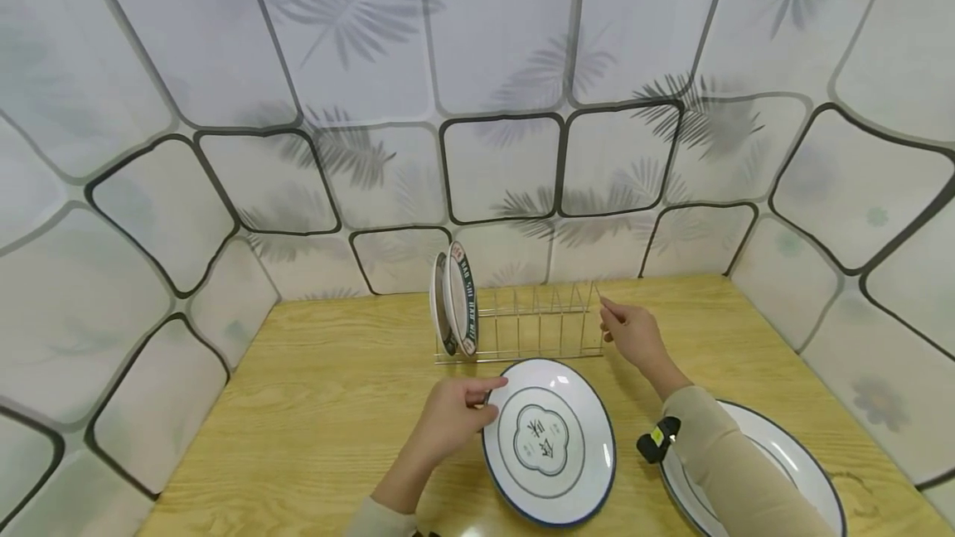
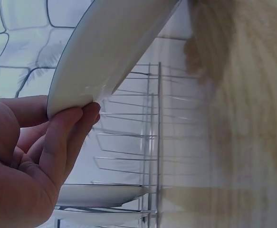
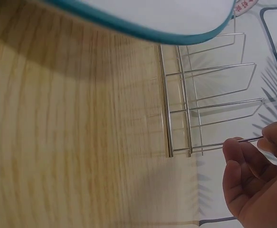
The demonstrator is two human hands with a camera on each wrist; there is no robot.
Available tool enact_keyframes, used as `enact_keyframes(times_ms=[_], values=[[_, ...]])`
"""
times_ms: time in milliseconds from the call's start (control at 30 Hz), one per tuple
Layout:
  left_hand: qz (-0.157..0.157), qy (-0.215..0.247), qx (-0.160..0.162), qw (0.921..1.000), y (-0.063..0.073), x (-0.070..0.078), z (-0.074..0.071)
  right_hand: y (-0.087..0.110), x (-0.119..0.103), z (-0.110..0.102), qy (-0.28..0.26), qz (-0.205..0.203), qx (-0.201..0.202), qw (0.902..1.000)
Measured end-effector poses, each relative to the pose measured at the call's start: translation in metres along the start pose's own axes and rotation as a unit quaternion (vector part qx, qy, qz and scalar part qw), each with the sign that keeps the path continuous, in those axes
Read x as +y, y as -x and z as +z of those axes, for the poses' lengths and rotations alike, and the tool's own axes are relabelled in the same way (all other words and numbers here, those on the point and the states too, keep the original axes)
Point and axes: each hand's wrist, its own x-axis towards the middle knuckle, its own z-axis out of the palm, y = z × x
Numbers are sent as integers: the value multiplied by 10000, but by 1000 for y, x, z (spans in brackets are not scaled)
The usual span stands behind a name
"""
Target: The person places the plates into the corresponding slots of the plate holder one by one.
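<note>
A white plate with a blue rim [image 1: 548, 446] is held up at a tilt over the middle of the tabletop [image 1: 336, 404], its printed face showing in the head view. The person's left hand [image 1: 450, 419] pinches it by the left rim, thumb and fingers closed on the edge. Behind it, near the middle of the tabletop's far edge, a wire rack [image 1: 540, 353] stands lengthwise along that edge. The right hand [image 1: 634, 336] pinches a wire at the rack's right end between thumb and fingertips, the other fingers loosely curled. Two plates stand on edge side by side at the rack's left end; the right-hand one [image 1: 460, 305] bears a dark band of lettering. Toward the tabletop's right edge, a second blue-rimmed plate [image 1: 797, 462] lies partly hidden under the right sleeve [image 1: 739, 462]. A black device [image 1: 656, 440] shows at the right wrist. A patterned wall covering [image 1: 500, 164] rises beyond the far edge.
</note>
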Motion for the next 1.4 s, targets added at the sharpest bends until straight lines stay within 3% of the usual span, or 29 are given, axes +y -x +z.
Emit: enact_keyframes(times_ms=[400, 700, 1033, 1400], values=[[328, 30, 530, 9981, -3, 19, -25, -3, 0, 0, 63, -17, 12, 10000], [475, 189, 1346, 9896, -8, 34, -40, -2, 0, -2, 98, -86, 6, 9999], [704, 404, 2240, 9712, -17, 43, -49, -2, 4, 0, 6, -108, -73, 9999], [545, 488, 2971, 9520, -22, 51, -58, 0, 4, -1, -20, -122, -72, 9999]])
